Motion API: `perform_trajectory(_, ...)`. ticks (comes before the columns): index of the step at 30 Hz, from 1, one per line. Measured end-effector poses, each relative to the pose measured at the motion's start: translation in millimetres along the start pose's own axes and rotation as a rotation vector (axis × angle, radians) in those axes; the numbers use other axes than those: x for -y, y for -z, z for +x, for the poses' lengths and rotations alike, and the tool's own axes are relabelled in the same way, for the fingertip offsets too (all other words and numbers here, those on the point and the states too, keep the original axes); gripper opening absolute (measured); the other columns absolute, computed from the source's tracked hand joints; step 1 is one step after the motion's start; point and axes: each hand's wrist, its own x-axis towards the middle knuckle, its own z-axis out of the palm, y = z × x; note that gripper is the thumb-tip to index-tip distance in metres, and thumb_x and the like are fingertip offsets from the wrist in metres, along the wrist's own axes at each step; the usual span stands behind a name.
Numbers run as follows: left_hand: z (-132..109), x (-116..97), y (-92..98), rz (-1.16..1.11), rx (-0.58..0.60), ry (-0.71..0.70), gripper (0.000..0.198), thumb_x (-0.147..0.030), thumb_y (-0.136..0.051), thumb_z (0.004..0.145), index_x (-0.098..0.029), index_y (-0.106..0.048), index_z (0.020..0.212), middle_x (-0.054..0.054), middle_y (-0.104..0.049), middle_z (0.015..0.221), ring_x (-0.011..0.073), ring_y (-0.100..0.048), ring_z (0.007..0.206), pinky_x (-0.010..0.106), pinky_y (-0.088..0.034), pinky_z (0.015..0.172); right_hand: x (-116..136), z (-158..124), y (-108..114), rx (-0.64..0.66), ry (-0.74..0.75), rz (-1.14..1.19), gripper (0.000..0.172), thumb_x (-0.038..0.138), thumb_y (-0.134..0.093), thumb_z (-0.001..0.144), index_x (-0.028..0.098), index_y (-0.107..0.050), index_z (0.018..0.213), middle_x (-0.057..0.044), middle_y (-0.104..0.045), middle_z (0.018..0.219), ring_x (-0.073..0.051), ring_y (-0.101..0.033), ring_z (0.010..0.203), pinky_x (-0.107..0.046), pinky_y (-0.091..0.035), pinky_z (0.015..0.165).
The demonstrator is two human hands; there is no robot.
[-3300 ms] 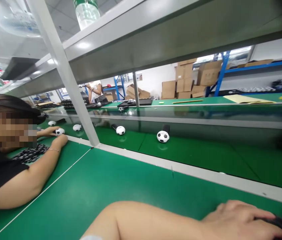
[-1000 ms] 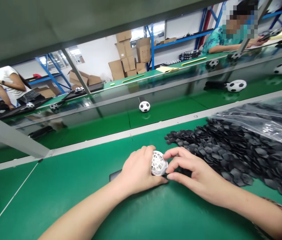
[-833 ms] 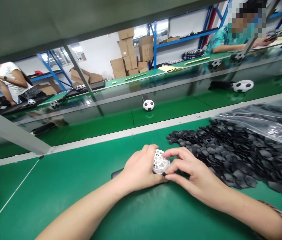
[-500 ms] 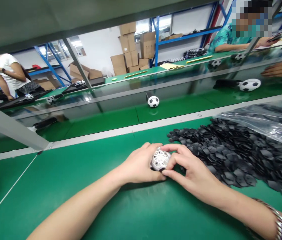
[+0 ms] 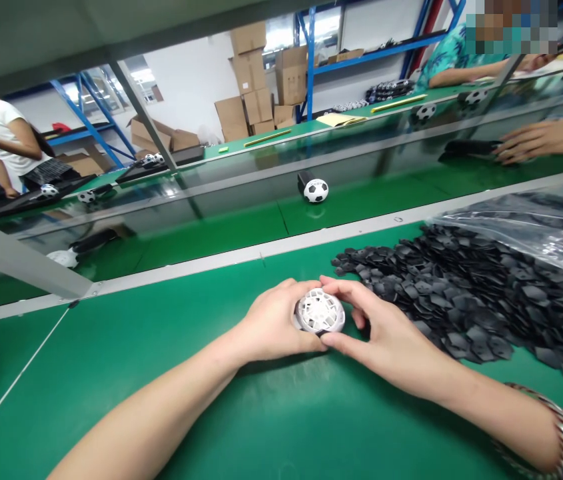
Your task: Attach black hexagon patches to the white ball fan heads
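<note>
2 hands (image 5: 272,321) (image 5: 390,330) hold 1 white openwork ball (image 5: 320,311) near 1 black-piece pile (image 5: 476,293).

The held ball (image 5: 321,311) is left of the pieces (image 5: 466,293) heaped on the table (image 5: 281,420), with the belt (image 5: 211,230) behind both.

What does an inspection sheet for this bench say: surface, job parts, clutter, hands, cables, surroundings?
Surface: green worktop, alongside a recessed green conveyor belt.
Job's things: white latticed ball shell; pile of black plastic pieces on the right.
Clutter: clear plastic bag with black pieces, by the pile's far side.
Hands: left hand grips the shell's left side; right hand has thumb and index finger at its near and far edges.
Cables: nothing seen.
Surroundings: soccer ball on the belt; co-worker's hand; cardboard boxes.
</note>
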Motion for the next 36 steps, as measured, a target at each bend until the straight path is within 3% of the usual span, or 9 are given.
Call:
perform_trajectory(7,-1,2,-4.8,0.044,-0.028,0.005,0.06,-0.032,-0.072,0.062,-0.028,-0.049,0.117,0.0,-0.06,0.099,0.0227,-0.055,0.09,0.032,-0.045,0.076,-2,0,-2,-0.016,0.015,0.05,0.041,0.022,-0.058,0.075,0.024,-0.044,0.114,-0.008,-0.047,0.13,-0.025,-0.052,0.106,-0.038,-0.048,0.077)
perform_trajectory(10,-3,5,-2.2,0.061,-0.012,0.037,0.066,-0.032,-0.071,0.062,-0.028,-0.044,0.121,0.0,-0.057,0.112,0.0236,-0.054,0.097,0.034,-0.045,0.081,-5,6,13,0.065,0.008,0.01,0.036,0.025,-0.06,0.076,0.022,-0.049,0.11,-0.007,-0.054,0.12,-0.021,-0.057,0.094,-0.031,-0.049,0.067)
perform_trajectory(13,-4,8,2.0,0.169,-0.015,0.07,0.061,-0.024,-0.063,0.065,-0.026,-0.042,0.122,0.002,-0.054,0.12,0.025,-0.053,0.104,0.037,-0.043,0.086,-14,12,36,0.059,0.025,-0.085,0.017,0.027,-0.056,0.08,0.02,-0.057,0.096,-0.004,-0.062,0.096,-0.017,-0.059,0.081,-0.028,-0.047,0.065)
perform_trajectory(15,-3,9,4.3,0.256,-0.016,0.036,0.059,-0.016,-0.054,0.067,-0.026,-0.042,0.124,0.002,-0.052,0.124,0.0249,-0.049,0.11,0.038,-0.04,0.091,-20,14,49,0.054,0.032,-0.188,0.009,0.026,-0.055,0.081,0.02,-0.06,0.085,-0.001,-0.061,0.082,-0.015,-0.058,0.071,-0.028,-0.046,0.064)
perform_trajectory(18,0,9,5.7,0.33,0.004,0.004,0.066,-0.008,-0.045,0.067,-0.029,-0.037,0.129,0.002,-0.053,0.121,0.0245,-0.047,0.111,0.039,-0.039,0.09,-22,12,59,0.156,0.04,-0.303,0.006,0.025,-0.057,0.079,0.021,-0.061,0.077,0.0,-0.059,0.076,-0.015,-0.056,0.065,-0.027,-0.045,0.059)
perform_trajectory(22,0,9,4.4,0.354,0.014,-0.005,0.068,-0.007,-0.042,0.068,-0.03,-0.034,0.131,0.003,-0.054,0.113,0.0238,-0.047,0.106,0.039,-0.039,0.088,-17,5,55,0.28,0.095,-0.46,0.001,0.022,-0.062,0.077,0.023,-0.063,0.078,-0.001,-0.058,0.081,-0.018,-0.057,0.073,-0.029,-0.045,0.062)
perform_trajectory(28,-2,9,-0.7,0.408,-0.026,0.009,0.069,-0.004,-0.04,0.068,-0.025,-0.034,0.133,0.006,-0.053,0.102,0.0225,-0.048,0.094,0.036,-0.042,0.079,-7,0,41,0.284,0.295,-0.771,0.015,0.008,-0.055,0.08,0.019,-0.061,0.072,-0.003,-0.06,0.075,-0.021,-0.056,0.074,-0.032,-0.045,0.063)
perform_trajectory(33,1,15,-1.5,0.343,-0.055,-0.088,0.064,-0.001,-0.039,0.069,-0.024,-0.04,0.128,0.003,-0.058,0.108,0.0197,-0.048,0.102,0.039,-0.033,0.097,-4,-7,33,0.288,0.417,-0.948,0.022,-0.004,-0.052,0.07,0.016,-0.062,0.072,-0.005,-0.062,0.073,-0.023,-0.059,0.069,-0.035,-0.047,0.063)
perform_trajectory(36,2,19,-0.5,0.346,-0.039,-0.112,0.065,-0.001,-0.039,0.069,-0.025,-0.038,0.129,0.001,-0.057,0.113,0.0185,-0.048,0.105,0.042,-0.024,0.105,-7,-10,30,0.234,0.439,-0.93,0.024,-0.006,-0.052,0.065,0.016,-0.061,0.069,-0.006,-0.064,0.074,-0.023,-0.06,0.069,-0.034,-0.048,0.063)
